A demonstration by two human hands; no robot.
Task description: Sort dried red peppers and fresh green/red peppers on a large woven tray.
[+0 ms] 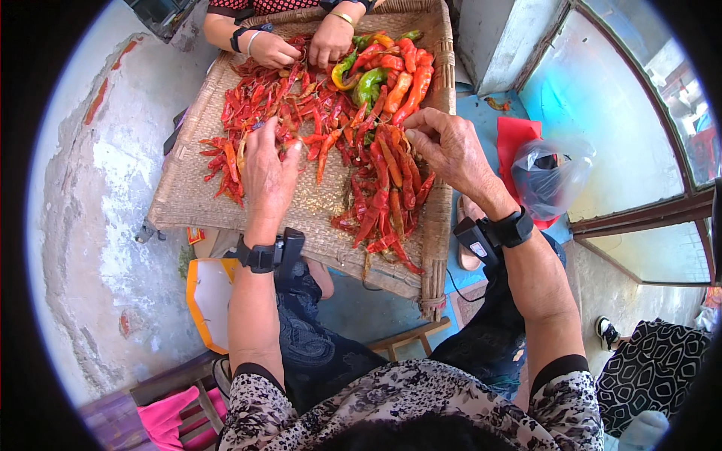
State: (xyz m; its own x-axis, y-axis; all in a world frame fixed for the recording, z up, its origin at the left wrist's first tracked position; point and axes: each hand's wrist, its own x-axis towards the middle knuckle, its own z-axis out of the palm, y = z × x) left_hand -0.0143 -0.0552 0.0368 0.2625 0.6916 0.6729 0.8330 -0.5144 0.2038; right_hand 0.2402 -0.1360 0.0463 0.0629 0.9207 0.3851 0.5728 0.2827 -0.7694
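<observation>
A shallow woven tray holds many dried red chili peppers, with loose pale seeds scattered among them. My left hand is over the left side of the chilies, thumb and fingers apart, its fingertips close to the pods. Over the right side, my right hand has its fingers curled and thumb tip near the forefinger; whether a chili is between them is hidden. Below it lies a heap of longer dark red chilies. Fresh red, orange and green peppers fill the far right corner.
Across the tray, another person's hands work among the chilies. A red bag and a clear plastic bag lie at the right, near a glass-paned door. A bare wall stands left. A wooden stool shows below the tray.
</observation>
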